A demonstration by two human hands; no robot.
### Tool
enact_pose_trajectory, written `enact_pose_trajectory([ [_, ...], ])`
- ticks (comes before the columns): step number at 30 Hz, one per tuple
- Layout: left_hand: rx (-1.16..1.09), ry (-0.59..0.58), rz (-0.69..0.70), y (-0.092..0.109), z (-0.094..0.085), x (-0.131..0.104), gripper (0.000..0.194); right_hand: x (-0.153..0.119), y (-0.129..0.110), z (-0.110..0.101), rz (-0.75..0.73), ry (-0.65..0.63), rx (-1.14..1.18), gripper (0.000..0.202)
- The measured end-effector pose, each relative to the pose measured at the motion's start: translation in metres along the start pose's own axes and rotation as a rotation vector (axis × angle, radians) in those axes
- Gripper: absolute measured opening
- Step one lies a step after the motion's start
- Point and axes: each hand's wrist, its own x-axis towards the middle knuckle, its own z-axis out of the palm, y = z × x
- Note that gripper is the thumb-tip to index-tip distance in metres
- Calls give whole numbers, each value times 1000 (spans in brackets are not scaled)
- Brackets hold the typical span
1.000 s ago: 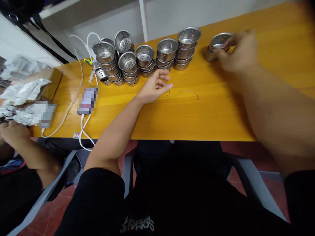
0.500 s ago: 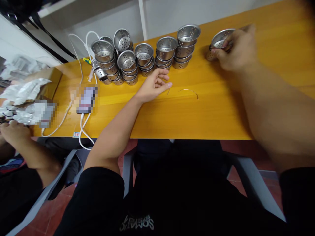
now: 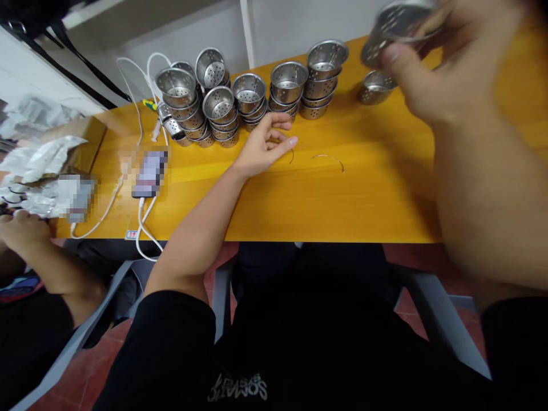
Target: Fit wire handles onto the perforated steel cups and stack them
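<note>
My right hand (image 3: 454, 63), blurred at the upper right, grips a perforated metal cup (image 3: 396, 25) held above the table. Below it another metal cup (image 3: 377, 88) stands on the wood. My left hand (image 3: 268, 145) rests near the front of the cup stacks, fingers loosely curled and apart, holding nothing. Just right of its fingertips lies a short thin wire (image 3: 291, 156), and farther right a longer curved wire (image 3: 329, 158). Several stacks of metal cups line the back, among them a tall stack (image 3: 323, 85) and one at the left (image 3: 182, 103).
A phone (image 3: 149, 174) with white cables lies on the wooden table (image 3: 325, 211), left of my arm. Plastic bags (image 3: 47, 160) and a cardboard box (image 3: 92, 140) are at the far left, near another person's hand (image 3: 25, 228).
My right hand has lifted a cup up and to the right, and another cup now shows on the table beneath it. My left hand has barely moved.
</note>
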Motion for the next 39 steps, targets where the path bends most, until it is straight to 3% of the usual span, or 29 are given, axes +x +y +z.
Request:
enact_pose_trajectory([
  [2,-4,-12,31,1,-1,1,67,-8,-18,5,-203,-65,142,47],
  [4,0,-42,73,2,0,1,77,-17,-32,16,-325,-241,256,53],
  [7,35,-54,133,3,4,2,87,-28,-47,34,-320,-494,269,52],
  [9,49,-31,157,2,6,3,89,-33,-51,41,-292,-586,247,56],
  [13,10,30,105,-2,2,5,89,-27,-42,35,-204,-542,286,65],
  [15,14,41,38,-1,0,4,89,-20,-32,26,-139,-542,212,52],
  [18,12,-7,-21,2,1,1,91,-9,-21,18,-84,-739,6,24],
  [21,-33,-59,-26,6,4,-2,95,-6,-17,22,-92,-921,-153,13],
  [26,-84,-73,-17,8,7,-2,95,-6,-11,37,-108,-940,-349,14],
  [32,-97,-64,20,11,5,-1,95,-6,-6,44,-137,-978,-395,25],
  [36,-36,-52,52,9,2,-1,94,-10,-14,48,-194,-912,-544,34],
  [39,-3,-60,77,4,1,-1,98,-13,-16,50,-205,-875,-511,37],
])
